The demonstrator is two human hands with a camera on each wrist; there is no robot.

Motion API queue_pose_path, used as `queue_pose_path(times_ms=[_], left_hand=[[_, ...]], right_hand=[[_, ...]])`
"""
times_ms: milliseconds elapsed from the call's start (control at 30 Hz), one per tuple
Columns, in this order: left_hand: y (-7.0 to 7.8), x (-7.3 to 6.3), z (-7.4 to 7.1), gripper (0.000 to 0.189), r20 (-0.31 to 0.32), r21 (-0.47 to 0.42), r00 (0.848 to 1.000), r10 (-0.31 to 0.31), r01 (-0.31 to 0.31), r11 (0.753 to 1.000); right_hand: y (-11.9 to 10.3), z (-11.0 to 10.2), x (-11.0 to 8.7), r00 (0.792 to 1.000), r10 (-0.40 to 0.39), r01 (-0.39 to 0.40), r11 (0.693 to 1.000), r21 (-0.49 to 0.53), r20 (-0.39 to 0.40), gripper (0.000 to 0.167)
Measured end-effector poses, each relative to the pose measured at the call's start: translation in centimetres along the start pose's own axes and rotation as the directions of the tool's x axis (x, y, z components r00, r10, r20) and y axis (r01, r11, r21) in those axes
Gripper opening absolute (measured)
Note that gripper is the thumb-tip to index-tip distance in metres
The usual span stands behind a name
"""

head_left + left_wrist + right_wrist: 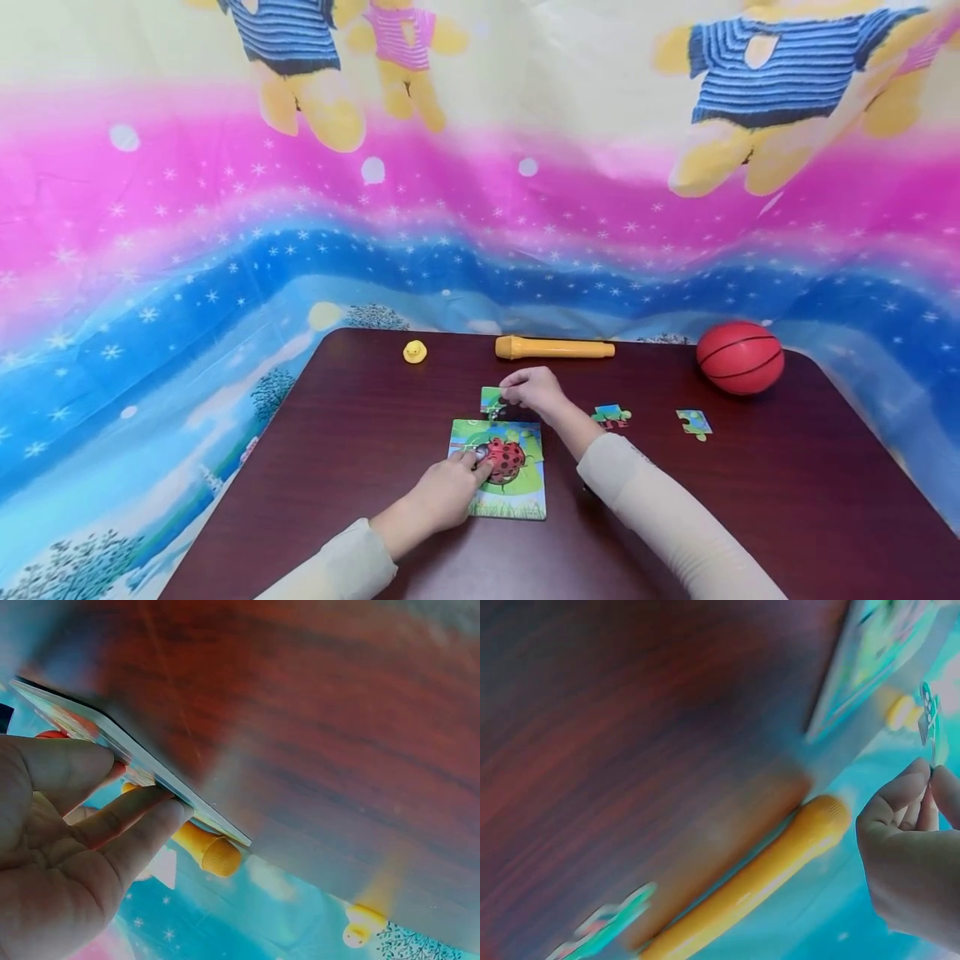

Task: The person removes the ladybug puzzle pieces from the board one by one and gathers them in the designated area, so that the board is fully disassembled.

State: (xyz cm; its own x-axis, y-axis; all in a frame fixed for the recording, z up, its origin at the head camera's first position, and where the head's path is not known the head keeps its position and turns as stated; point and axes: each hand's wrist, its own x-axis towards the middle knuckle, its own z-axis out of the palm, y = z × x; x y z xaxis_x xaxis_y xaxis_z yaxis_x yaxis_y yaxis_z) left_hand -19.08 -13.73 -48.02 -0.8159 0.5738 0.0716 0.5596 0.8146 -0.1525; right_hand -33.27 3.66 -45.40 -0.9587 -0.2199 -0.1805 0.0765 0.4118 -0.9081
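A square ladybug jigsaw puzzle (pixel 525 496) lies flat on the dark wooden table. My left hand (pixel 442 492) rests at its left side, with fingertips touching the board near the ladybug's head; in the left wrist view, the fingers (pixel 146 832) lie fairly straight against its edge. My right hand (pixel 536 390) pinches a green and blue puzzle piece (pixel 491 400) between thumb and fingertips, just beyond the board's far edge. The right wrist view shows this piece (pixel 930 716) raised off the table, nearly edge-on. The pinched part is hidden by the fingers.
Two loose puzzle pieces lie right of the board, a nearer piece (pixel 611 415) and a farther piece (pixel 694 423). Along the back are a yellow rubber duck (pixel 415 352), a yellow toy microphone (pixel 555 347) and a red ball (pixel 740 358). A printed curtain (pixel 450 208) hangs behind.
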Motion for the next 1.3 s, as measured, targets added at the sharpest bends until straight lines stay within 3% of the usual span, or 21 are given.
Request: queue_pose_path(times_ms=[333, 667, 1000, 1300], left_hand=[[-0.3, -0.2, 0.0, 0.046, -0.028, 0.021, 0.999, 0.018, -0.018, 1.0], [-0.4, 0.1, -0.3, 0.041, -0.053, 0.013, 0.998, 0.036, -0.035, 0.999], [0.0, -0.2, -0.3, 0.041, 0.005, -0.012, 1.0, 0.001, -0.001, 1.0], [0.0, 0.0, 0.0, 0.044, 0.001, -0.008, 1.0, -0.007, 0.007, 1.0]], right_hand=[[2.2, -4.3, 0.3, 0.987, 0.143, -0.146, 0.989, -0.024, -0.078, 0.018], [4.0, -5.7, 1.0, 0.972, 0.153, -0.178, 0.975, -0.132, -0.176, 0.015], [4.3, -6.4, 0.4, 0.981, 0.148, -0.175, 0.953, -0.249, -0.125, 0.016], [4.5, -6.0, 0.0, 0.989, 0.086, -0.13, 0.892, -0.433, -0.12, 0.01]])
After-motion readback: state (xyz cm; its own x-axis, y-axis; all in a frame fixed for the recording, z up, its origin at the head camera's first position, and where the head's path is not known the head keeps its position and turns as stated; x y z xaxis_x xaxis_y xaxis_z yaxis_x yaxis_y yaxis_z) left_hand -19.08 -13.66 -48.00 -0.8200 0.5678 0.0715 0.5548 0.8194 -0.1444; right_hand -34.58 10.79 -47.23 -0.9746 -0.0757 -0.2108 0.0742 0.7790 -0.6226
